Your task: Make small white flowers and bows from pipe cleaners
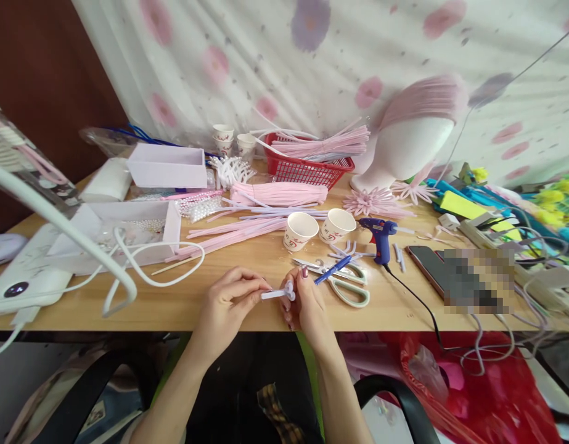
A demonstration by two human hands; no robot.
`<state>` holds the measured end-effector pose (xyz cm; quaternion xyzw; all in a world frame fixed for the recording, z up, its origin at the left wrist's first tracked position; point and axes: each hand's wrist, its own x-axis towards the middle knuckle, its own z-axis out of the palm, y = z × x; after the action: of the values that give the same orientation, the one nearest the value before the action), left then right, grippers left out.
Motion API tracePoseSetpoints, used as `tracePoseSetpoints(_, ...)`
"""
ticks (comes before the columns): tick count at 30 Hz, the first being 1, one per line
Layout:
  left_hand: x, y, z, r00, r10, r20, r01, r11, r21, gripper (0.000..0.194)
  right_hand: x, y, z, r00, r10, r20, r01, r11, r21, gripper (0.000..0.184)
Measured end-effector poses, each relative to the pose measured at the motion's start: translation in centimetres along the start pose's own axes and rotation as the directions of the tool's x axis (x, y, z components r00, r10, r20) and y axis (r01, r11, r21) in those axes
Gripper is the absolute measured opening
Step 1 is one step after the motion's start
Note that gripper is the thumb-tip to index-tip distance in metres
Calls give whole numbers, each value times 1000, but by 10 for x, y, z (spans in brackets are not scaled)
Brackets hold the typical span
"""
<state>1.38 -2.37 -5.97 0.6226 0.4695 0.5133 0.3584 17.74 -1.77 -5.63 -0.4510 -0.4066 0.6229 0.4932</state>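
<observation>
Just over the table's front edge, my left hand (231, 302) pinches the straight end of a short pale lavender pipe cleaner (274, 295). Its other end is curled into a small loop, which the fingers of my right hand (309, 302) grip. A blue pen (333, 270) points away from beside my right thumb, above the scissors; I cannot tell whether the hand holds it or it lies there. The scissors (349, 290), with pale green-edged handles, lie open just right of my right hand. Beyond them are cut lavender pieces (349, 251) and a blue glue gun (380, 237).
Two paper cups (301, 230) stand behind my hands, near pink pipe cleaner bundles (278, 193). A red basket (307, 169) and a foam head (407, 145) are at the back. White boxes (173, 231) and a looping cable (157, 245) lie left; phones (429, 271) and cords lie right.
</observation>
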Motion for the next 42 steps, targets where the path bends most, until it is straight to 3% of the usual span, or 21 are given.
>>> tracePoseSetpoints(5,2,-3,-1,969,-242,48,246,960,-133,17,2,6,-1,993,-14,120,-4,989,145,46)
tracePoseSetpoints(9,4,-3,-2,936,-284,210,331,913,-238,17,4,9,-6,969,-23,248,-3,994,107,50)
tracePoseSetpoints(13,2,-3,-4,925,-304,229,368,869,-332,13,5,9,-7,966,-46,255,39,999,31,56)
tracePoseSetpoints(21,1,-5,-12,967,-162,199,196,967,-163,15,6,4,-6,960,20,280,-25,1000,14,62)
tracePoseSetpoints(23,0,-2,-11,985,-158,66,162,984,-69,14,6,5,-5,970,-2,243,1,1000,4,61)
tracePoseSetpoints(26,-4,9,-6,988,-45,-146,65,989,133,10,5,7,-3,986,-80,145,89,994,-58,61)
tracePoseSetpoints(29,-10,21,4,999,-10,-43,18,981,194,20,3,8,-1,980,-170,104,184,972,-144,60)
tracePoseSetpoints(31,-12,26,11,997,-48,58,39,988,151,23,2,8,1,968,-227,110,243,954,-176,59)
tracePoseSetpoints(33,-14,28,17,993,-84,88,76,993,88,26,-1,8,2,953,-280,119,298,937,-182,56)
tracePoseSetpoints(39,-21,31,38,973,-232,13,223,917,-331,32,-9,16,11,859,-511,38,502,823,-267,48)
tracePoseSetpoints(42,-24,29,47,956,-289,-51,241,870,-431,33,-9,20,13,839,-544,-14,514,800,-310,50)
